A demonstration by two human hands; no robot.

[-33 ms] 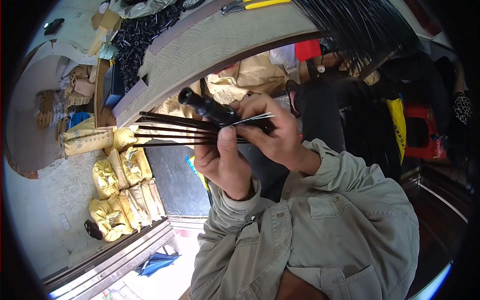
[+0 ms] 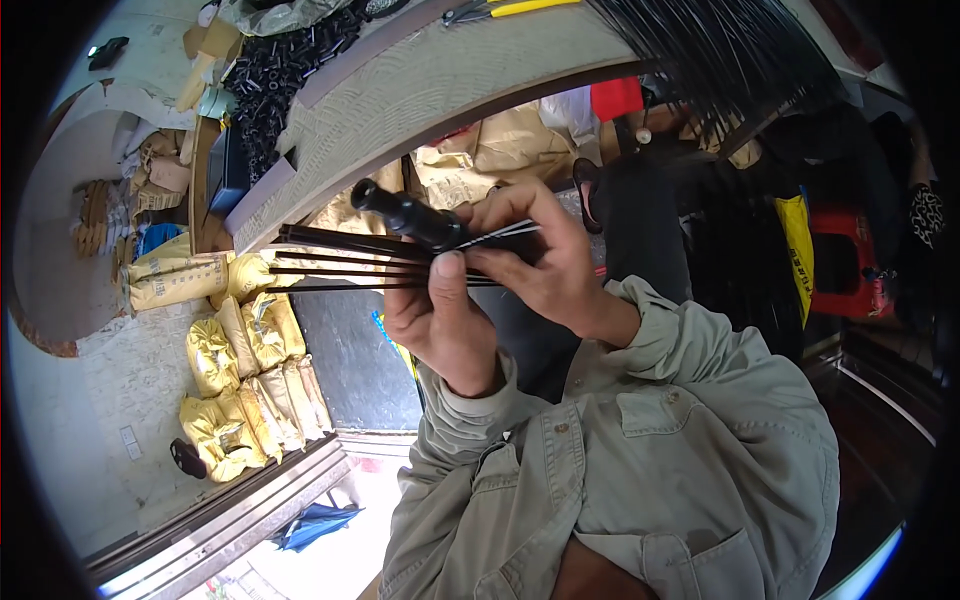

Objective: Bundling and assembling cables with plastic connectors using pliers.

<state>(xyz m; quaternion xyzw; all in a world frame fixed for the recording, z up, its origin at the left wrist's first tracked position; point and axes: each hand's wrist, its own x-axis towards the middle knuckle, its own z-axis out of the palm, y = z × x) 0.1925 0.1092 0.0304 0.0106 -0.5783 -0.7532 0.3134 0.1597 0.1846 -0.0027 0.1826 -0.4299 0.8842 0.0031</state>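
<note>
Black tube (image 2: pixel 408 217): below it, our left hand (image 2: pixel 445 325) pinches thin dark rods (image 2: pixel 345 241); right of it, our right hand (image 2: pixel 548 250) curls its fingers, though we cannot tell their exact grip.

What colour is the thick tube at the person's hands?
The tube is black, with a shiny surface; the head view shows it best.
</note>
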